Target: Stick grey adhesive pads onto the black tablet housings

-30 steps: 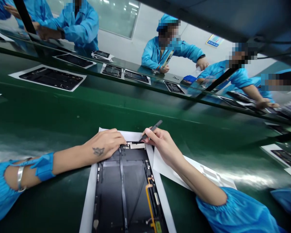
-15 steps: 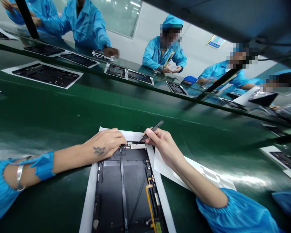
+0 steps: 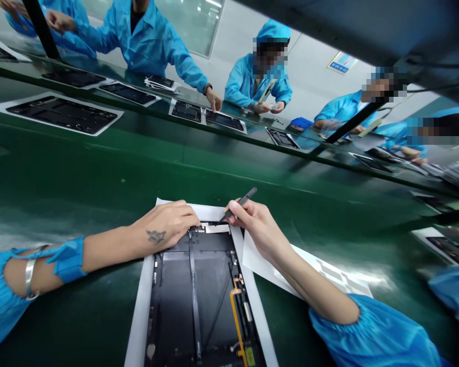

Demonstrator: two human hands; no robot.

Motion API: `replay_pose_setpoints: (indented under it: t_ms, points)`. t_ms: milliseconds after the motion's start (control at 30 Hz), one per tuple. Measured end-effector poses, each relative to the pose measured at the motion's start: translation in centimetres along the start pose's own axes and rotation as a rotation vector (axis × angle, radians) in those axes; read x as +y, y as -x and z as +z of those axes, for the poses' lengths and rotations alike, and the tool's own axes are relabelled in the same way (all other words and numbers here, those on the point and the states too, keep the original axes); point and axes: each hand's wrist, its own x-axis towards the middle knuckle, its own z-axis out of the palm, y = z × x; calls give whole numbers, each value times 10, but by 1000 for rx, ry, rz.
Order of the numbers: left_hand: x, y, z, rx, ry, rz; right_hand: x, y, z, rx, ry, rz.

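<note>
An open tablet housing (image 3: 214, 285), black inside with an orange flex cable (image 3: 235, 311), lies on a white sheet before me. My left hand (image 3: 172, 221) rests over its upper left edge, fingers bent together, tips beside a small circuit part; what they pinch, if anything, is hidden. In my right hand (image 3: 252, 219) I grip dark tweezers (image 3: 239, 204), slanted with the tips down at a white strip (image 3: 217, 229) along the housing's top end.
A white sheet with grey strips (image 3: 329, 272) lies under my right forearm. Beyond the green bench (image 3: 137, 168), more tablet housings (image 3: 63, 114) lie on white sheets. Co-workers in blue sit across from me; one co-worker's hand (image 3: 213, 99) reaches to a housing. A dark shelf (image 3: 348, 30) hangs overhead.
My hands and the tweezers hold nearly the same place. Across the bench, a co-worker's hand has moved right, to a tablet housing. At far right, a blue sleeve has shifted upward.
</note>
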Motion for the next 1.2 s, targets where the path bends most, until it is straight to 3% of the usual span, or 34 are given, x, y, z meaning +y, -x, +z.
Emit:
replay_pose_setpoints:
  t_ms: [367,567,700,900,1200]
  points:
    - [0,0,-2,-66,-39,10,1,-1,1,-14,89,-58]
    - [-3,1,-3,-73,-55,24,0,1,-2,13,338,-225]
    - [-4,2,-1,-54,-59,55,-4,11,6,56,312,-328]
    - [-5,2,0,-9,-67,90,-2,18,18,-13,352,-464]
    - [-2,1,-3,-17,-117,101,2,19,17,-117,403,-692]
